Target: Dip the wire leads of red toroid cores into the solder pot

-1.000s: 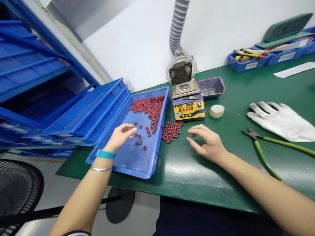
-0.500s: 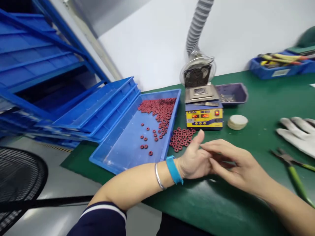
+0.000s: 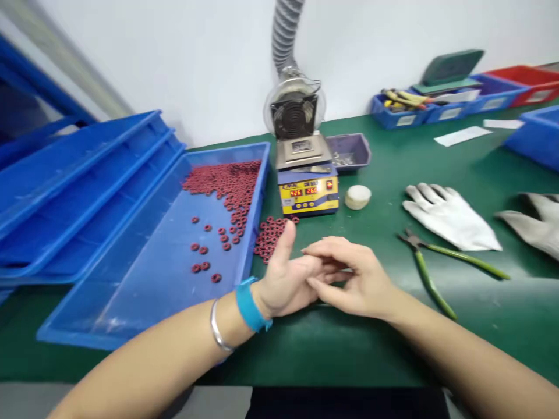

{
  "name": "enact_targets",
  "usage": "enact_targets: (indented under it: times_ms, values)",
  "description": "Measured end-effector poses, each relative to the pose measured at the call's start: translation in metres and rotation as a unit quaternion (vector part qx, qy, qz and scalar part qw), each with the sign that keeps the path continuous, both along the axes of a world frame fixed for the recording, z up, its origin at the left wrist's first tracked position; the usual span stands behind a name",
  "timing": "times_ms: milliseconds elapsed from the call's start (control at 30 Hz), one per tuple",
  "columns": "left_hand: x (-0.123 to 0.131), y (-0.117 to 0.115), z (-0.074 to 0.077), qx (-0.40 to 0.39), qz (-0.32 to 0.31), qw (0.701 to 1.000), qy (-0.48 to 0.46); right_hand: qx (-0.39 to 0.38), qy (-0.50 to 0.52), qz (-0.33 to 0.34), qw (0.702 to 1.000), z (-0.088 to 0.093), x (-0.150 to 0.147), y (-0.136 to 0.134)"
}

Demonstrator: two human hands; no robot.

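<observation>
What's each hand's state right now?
Left hand: open, thumb raised; fingertips hidden.
Right hand: half-curled at the left's fingers; can't tell if holding anything.

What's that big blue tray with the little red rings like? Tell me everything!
The blue tray is long and shallow, with a flat floor and raised walls, and looks like plastic. It lies on the green table. Red rings crowd its far end, spreading down its right side; a few lie scattered nearer. The left forearm crosses in front of its near edge; I can't tell whether they touch.
</observation>
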State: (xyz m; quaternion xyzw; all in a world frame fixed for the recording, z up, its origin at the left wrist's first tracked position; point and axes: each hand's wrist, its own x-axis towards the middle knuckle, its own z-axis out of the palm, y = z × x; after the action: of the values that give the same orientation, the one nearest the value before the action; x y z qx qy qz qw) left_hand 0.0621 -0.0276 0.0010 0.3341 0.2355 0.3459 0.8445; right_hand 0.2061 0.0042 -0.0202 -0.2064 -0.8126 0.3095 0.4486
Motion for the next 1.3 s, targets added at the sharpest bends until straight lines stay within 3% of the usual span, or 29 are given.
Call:
enact_targets:
  times_ms: [200, 400, 533, 700, 900, 1100, 1300]
  values:
    - [0.003, 0.002, 0.01, 0.004, -0.014, 1.0, -0.003, 0.014, 0.023, -0.008, 1.0, -0.005, -0.001, 0.003]
    - [0.004, 0.001, 0.011, -0.004, 0.009, 1.0, 0.01, 0.045, 0.051, -0.032, 0.997, -0.009, -0.002, 0.006]
    - [0.004, 0.0, 0.012, -0.012, 0.008, 1.0, 0.012, 0.052, 0.051, 0.003, 0.997, -0.009, -0.002, 0.007]
    - [0.004, 0.0, 0.014, -0.015, 0.009, 1.0, 0.012, 0.058, 0.054, -0.037, 0.996, -0.012, -0.004, 0.005]
    - [0.004, 0.001, 0.012, -0.02, 0.026, 0.999, 0.028, 0.068, 0.048, 0.019, 0.996, -0.014, -0.001, 0.011]
    - [0.004, 0.0, 0.013, -0.025, 0.039, 0.999, 0.023, 0.074, 0.049, -0.009, 0.996, -0.015, -0.003, 0.009]
    - [0.005, 0.0, 0.014, -0.033, 0.044, 0.998, 0.014, 0.074, 0.057, 0.025, 0.995, -0.014, -0.001, 0.014]
